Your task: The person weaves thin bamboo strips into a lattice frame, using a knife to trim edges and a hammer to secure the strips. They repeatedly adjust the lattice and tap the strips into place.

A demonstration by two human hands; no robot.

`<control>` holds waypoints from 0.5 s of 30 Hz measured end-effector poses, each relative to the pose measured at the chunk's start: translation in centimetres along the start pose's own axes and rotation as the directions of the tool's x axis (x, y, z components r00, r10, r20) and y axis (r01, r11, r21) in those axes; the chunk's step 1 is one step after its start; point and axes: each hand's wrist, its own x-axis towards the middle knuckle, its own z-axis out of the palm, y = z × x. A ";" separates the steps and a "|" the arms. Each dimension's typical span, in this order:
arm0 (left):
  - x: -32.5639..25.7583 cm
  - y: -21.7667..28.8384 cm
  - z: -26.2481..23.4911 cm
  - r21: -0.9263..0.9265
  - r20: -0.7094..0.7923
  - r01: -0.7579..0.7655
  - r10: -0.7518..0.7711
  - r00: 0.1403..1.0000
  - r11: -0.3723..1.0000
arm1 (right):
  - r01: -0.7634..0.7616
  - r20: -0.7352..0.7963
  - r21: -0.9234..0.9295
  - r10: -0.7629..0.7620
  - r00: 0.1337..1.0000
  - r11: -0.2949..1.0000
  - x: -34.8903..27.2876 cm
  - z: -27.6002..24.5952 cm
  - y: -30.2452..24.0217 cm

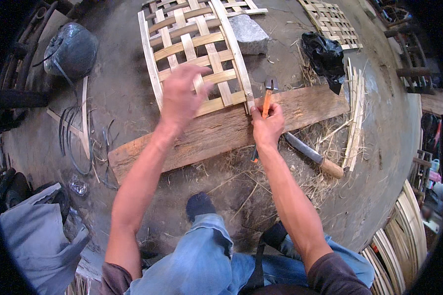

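- Centrally, read as a clock face with 12 o'clock farthest from the wearer: a woven panel point(188, 47) between 11 and 12 o'clock, its near end over a plank point(206, 139) that slants from 9 toward 2 o'clock.
- Right hand point(268, 124), 2 o'clock: fingers closed around a hammer point(267, 102), its head pointing to about 12 o'clock. The fingertips meet the near end of the panel's right rail point(233, 49); whether they also pinch it cannot be told.
- Left hand point(184, 96), 11 o'clock: blurred, above the panel; the fingers appear apart with nothing visible between them. Contact with the slats cannot be told.
- Surroundings: a knife point(311, 155) at 3 o'clock, just beside the right wrist; loose strips point(354, 118) between 2 and 3; a black bag point(325, 59) between 1 and 2; a stone point(248, 35) near 12, beside the rail.
- Hazard 1: the panel could skid or twist on the plank, if neither hand steadies it.
- Hazard 2: the rail could split at its end, if struck off-centre or too hard.
- Hazard 3: a fingertip could be hit, if left at the corner during a blow.
- Hazard 4: the right forearm could brush the knife, since the blade lies so near.
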 end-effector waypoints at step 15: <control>-3.8 5.3 6.9 0.126 0.052 0.147 -0.155 0.987 0.981 | 0.006 0.047 -0.024 -0.005 0.999 1.000 -0.2 -0.1 -0.5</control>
